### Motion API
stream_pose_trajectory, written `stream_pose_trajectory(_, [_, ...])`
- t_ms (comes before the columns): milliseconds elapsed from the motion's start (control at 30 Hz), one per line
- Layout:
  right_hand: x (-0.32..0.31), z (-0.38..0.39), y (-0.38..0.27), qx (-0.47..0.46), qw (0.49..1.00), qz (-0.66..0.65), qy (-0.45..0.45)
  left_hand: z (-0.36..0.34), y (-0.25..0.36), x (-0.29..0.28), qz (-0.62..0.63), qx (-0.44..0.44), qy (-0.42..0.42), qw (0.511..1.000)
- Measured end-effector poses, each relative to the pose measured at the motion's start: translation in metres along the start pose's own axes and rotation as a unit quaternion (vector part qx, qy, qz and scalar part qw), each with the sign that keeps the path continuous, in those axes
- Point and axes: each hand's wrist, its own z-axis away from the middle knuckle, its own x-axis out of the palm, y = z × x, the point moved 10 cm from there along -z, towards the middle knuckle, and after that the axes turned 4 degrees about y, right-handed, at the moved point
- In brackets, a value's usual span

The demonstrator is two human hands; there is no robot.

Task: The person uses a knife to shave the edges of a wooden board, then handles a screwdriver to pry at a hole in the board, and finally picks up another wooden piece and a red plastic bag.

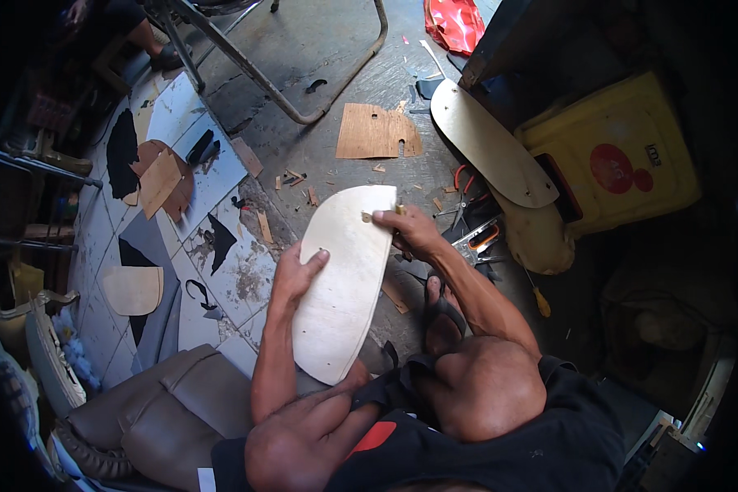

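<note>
A pale plywood panel (344, 287) with one rounded end and a few small holes is held up over my lap. My left hand (295, 277) grips its left edge, thumb on the face and fingers behind. At the upper right edge my right hand (412, 231) is closed, its thumb pressed on the face beside a hole and its other fingers hidden behind. A small brass-coloured piece (400, 210) shows by that hand; I cannot tell what it is. A similar long rounded panel (492, 143) leans beyond on the right.
Pliers and other hand tools (471, 234) lie right of my foot, near a yellow-handled screwdriver (541, 302). A yellow plastic container (623, 156) stands at right. A cut brown board (377, 131) lies ahead, below a metal chair frame (303, 115). Brown upholstered cushions (172, 402) sit at left.
</note>
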Motion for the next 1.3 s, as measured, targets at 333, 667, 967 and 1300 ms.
stream_pose_trajectory(333, [-0.152,-0.016,0.025,-0.056,0.802,0.463,0.373,-0.001,-0.022,-0.158,0.178,-0.036,0.211,0.96])
stream_pose_trajectory(667, [0.024,-0.085,0.006,-0.23,0.839,0.489,0.059,0.046,-0.036,-0.178,0.212,-0.083,0.274,0.934])
stream_pose_trajectory(967, [0.133,-0.138,0.006,-0.343,0.758,0.555,0.003,0.037,-0.054,-0.158,0.157,-0.039,0.253,0.954])
stream_pose_trajectory(1300, [-0.085,-0.009,-0.006,-0.269,0.707,0.546,0.359,0.079,-0.096,-0.215,0.229,-0.041,0.291,0.928])
